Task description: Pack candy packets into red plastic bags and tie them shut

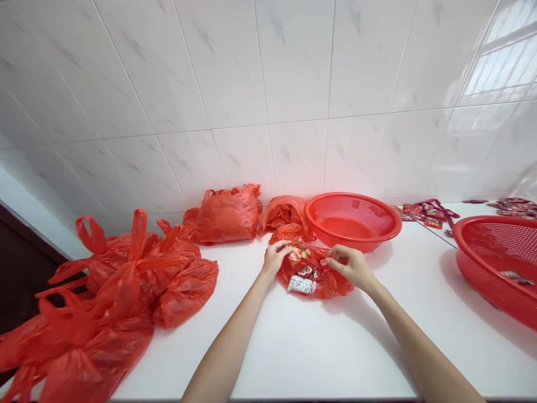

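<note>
In front of me on the white table lies an open red plastic bag point(335, 288) with wrapped sweets in it. A silver packet point(302, 285) sits near its front side, and a red and gold packet point(297, 253) is behind that. My left hand point(276, 259) pinches the bag's left edge. Over the right side of the bag, my right hand point(351, 266) has its thumb and forefinger brought together. Whatever is at those fingertips is too small to make out; a small pinkish piece point(323, 262) shows right beside them.
Several tied red bags point(126, 280) crowd the left. A full red bag point(229, 215) and a crumpled one point(289, 215) lean by the tiled wall. A red basket point(352, 240) stands behind my right hand, another basket point(482, 280) far right. Small red packets point(428, 212) lie behind.
</note>
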Available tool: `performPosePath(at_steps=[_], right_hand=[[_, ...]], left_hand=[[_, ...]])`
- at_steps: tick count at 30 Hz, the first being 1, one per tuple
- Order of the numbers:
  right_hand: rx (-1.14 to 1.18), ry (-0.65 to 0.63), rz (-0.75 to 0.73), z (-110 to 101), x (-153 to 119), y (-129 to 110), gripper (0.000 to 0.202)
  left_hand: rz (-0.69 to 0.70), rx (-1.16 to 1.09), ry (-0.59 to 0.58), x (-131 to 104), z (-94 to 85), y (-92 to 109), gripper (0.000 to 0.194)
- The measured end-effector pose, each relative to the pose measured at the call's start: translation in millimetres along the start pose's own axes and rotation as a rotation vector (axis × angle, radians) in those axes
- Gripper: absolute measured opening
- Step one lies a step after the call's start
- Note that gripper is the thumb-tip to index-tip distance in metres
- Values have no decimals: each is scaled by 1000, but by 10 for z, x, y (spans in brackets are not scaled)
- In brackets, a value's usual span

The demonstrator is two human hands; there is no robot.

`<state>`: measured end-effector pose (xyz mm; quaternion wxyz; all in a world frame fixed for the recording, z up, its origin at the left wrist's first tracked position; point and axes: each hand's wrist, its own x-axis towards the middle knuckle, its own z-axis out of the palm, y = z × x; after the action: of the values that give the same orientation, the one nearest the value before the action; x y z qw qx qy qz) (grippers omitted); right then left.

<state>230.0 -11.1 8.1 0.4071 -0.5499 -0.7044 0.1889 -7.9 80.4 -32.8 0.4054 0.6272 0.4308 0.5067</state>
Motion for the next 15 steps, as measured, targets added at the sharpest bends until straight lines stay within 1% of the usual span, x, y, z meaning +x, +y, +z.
performPosePath(at_steps=[2,3,4,7,8,11,12,13,14,15], right_hand=[[-246,-166,-16,4,-22,-48,12],[-348,-223,-15,9,-32,-67,12],[-415,-256,-7,13,-41,-79,13],[-503,-301,23,16,-61,-81,14],[-525,-311,31,13,-65,-75,20],[-561,-330,51,0,-78,-58,55],[-567,-340,53,-5,-83,-52,65],[-572,-353,54,-10,-90,-46,73],[-575,-371,55,-16,-98,-37,79],[-578,-391,58,-23,-106,-25,85]], left_hand=[[12,52,-38,-30,52,2,25],[20,82,-57,-47,78,6,29],[28,111,-78,-66,98,15,33],[50,179,-163,-131,106,87,45],[58,210,-223,-155,95,124,52],[46,380,-469,-210,51,234,87],[31,446,-540,-219,41,256,96],[17,496,-582,-223,36,267,99],[12,518,-593,-222,36,267,98],[22,518,-577,-217,40,257,93]])
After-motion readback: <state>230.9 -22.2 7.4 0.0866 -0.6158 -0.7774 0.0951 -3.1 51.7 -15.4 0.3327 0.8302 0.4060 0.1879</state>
